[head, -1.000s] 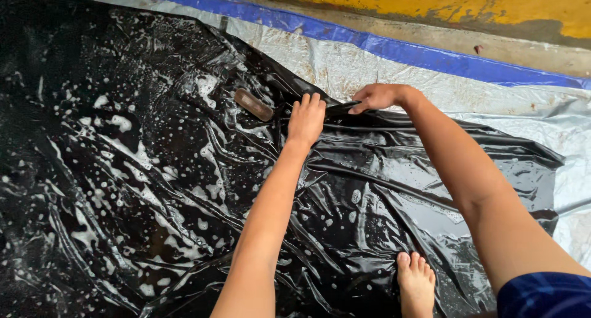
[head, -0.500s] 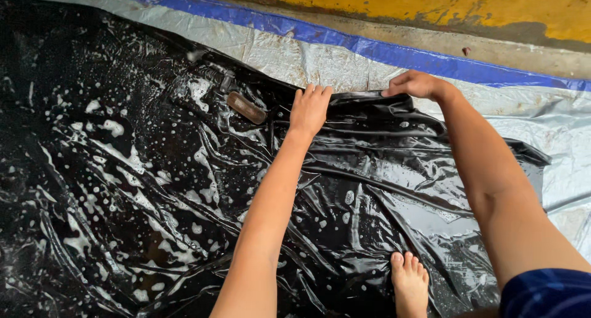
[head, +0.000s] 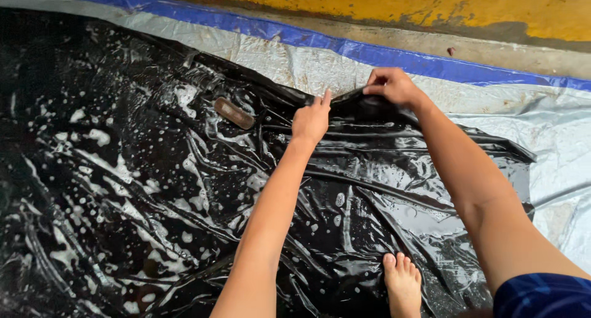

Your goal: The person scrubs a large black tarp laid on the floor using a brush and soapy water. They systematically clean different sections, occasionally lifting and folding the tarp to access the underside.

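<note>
Now, wet black sheet (head: 184, 189) spread over the silver-and-blue tarp (head: 554, 145), foam flecks all across it. My right hand (head: 394, 85) is pinched shut on the sheet's far edge, lifting a small fold. My left hand (head: 311, 120) lies nearly flat and open on the sheet just beside it, gripping nothing. A brown patch (head: 234, 113) sits left of that hand. My bare foot (head: 403, 284) stands on the soapy sheet. Risk: the slick film could slide out of the pinch, or my foot could skid.
</note>
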